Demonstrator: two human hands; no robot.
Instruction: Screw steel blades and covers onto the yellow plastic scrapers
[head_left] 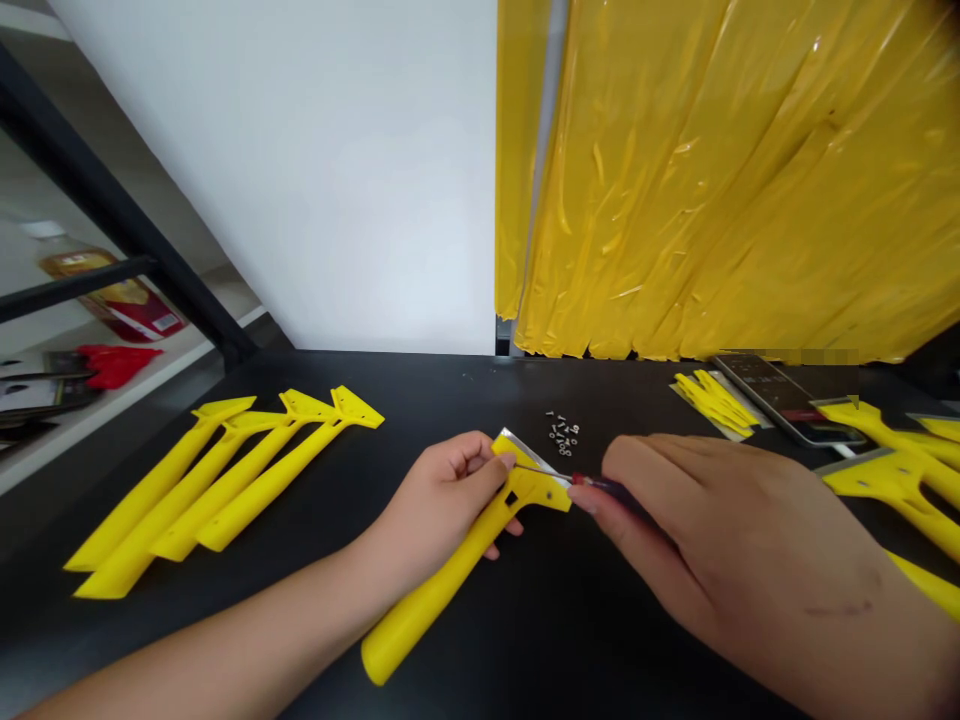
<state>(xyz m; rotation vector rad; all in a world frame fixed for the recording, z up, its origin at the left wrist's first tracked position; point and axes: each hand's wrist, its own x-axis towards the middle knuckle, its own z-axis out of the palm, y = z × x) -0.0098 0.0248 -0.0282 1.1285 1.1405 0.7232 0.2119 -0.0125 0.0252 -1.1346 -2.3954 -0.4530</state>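
Here, over the black worktop (570,620), my left grip (450,490) is pinched on the head of a yellow scraper (448,585); my right grip (697,530) is wrapped round a screwdriver (619,492), its shaft reaching over that head. Small screws (561,434) lie loose just beyond.

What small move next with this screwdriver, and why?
Probably, with the right hand, turn the screwdriver gently: its shaft reaches the head of the yellow scraper beside the thumb of the left hand, which holds that head; the tip's seating is unclear.
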